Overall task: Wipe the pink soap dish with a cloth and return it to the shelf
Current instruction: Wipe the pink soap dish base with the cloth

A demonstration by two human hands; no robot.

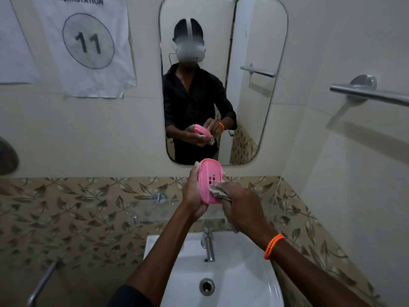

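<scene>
The person holds the pink soap dish (209, 180) up above the white sink (243, 273), just below the lower edge of the mirror (254, 29). The left hand (194, 196) grips the dish from its left side, fingers curled round the rim, its slotted inner face turned toward the camera. The right hand (241, 207) holds a grey cloth (218, 191) bunched in its curled fingers and presses it against the lower right part of the dish. An orange band (273, 245) sits on the right wrist. A glass shelf (150, 209) runs along the patterned tiles below the hands, above the tap (208, 242)
</scene>
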